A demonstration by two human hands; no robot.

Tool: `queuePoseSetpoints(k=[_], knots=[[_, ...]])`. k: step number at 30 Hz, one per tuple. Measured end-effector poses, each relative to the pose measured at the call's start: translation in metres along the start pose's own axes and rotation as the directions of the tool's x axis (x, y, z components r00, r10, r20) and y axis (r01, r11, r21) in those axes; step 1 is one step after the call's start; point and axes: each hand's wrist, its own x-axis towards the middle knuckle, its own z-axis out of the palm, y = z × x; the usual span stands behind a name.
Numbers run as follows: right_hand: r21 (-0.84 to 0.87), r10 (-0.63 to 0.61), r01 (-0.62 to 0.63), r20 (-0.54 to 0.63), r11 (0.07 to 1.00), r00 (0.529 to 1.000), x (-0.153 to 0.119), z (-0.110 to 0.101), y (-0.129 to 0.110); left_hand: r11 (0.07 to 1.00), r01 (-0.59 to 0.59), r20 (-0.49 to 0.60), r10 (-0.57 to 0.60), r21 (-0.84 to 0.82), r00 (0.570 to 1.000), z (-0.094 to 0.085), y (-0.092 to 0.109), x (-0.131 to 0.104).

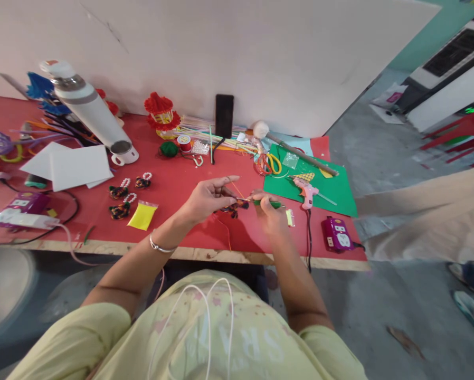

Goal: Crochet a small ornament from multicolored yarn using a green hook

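My left hand pinches a small dark multicoloured crochet piece between thumb and fingers. A thin orange yarn runs up to its raised index finger, and a loose strand hangs down over the red table. In my right hand is a crochet hook with a green handle, its metal tip pointing left into the piece. The hands are close together above the table's front half. Exactly where the tip enters the stitches is too small to make out. Similar finished pieces with white bead loops lie to the left.
A yellow packet lies left of my hands. To the right are a pink glue gun, a purple power socket and yellow-handled scissors. A phone leans on the wall; a white flask stands back left. Someone stands at right.
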Motion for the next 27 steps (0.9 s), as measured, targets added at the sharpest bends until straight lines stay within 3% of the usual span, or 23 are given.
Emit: queuePoseSetpoints(k=[4, 9, 12, 15, 18, 20, 22, 24, 27], knots=[[-0.377, -0.177, 0.235, 0.183, 0.896, 0.967, 0.005, -0.011, -0.028, 0.989, -0.07, -0.079, 0.08, 0.131, 0.994, 0.004, -0.003, 0.001], [-0.659, -0.405, 0.562, 0.395, 0.5, 0.824, -0.006, -0.004, -0.05, 0.965, -0.134, -0.201, 0.18, 0.225, 0.963, 0.014, -0.019, 0.002], [-0.723, -0.498, 0.623, 0.439, 0.298, 0.748, -0.015, 0.003, -0.043, 0.968, -0.142, -0.235, 0.19, 0.208, 0.953, 0.018, -0.021, 0.001], [-0.75, -0.607, 0.636, 0.422, 0.183, 0.673, -0.021, 0.007, -0.03, 0.995, -0.087, -0.191, 0.094, 0.04, 0.977, 0.018, -0.015, 0.001], [-0.737, -0.678, 0.648, 0.378, 0.192, 0.63, -0.024, 0.008, -0.02, 0.978, 0.11, -0.01, -0.114, -0.179, 0.993, 0.012, -0.006, 0.003], [-0.694, -0.68, 0.669, 0.355, 0.269, 0.642, -0.023, 0.006, -0.018, 0.943, 0.234, 0.12, -0.211, -0.238, 0.97, 0.007, -0.002, 0.005], [-0.637, -0.609, 0.669, 0.37, 0.384, 0.702, -0.019, 0.002, -0.024, 0.942, 0.258, 0.157, -0.228, -0.212, 0.961, 0.002, 0.0, 0.006], [-0.616, -0.473, 0.62, 0.411, 0.486, 0.779, -0.015, -0.004, -0.035, 0.972, 0.197, 0.1, -0.186, -0.124, 0.978, -0.002, 0.001, 0.007], [-0.617, -0.289, 0.515, 0.434, 0.594, 0.853, -0.007, -0.01, -0.055, 0.993, 0.116, 0.04, -0.117, 0.026, 0.992, -0.004, 0.003, 0.009]])
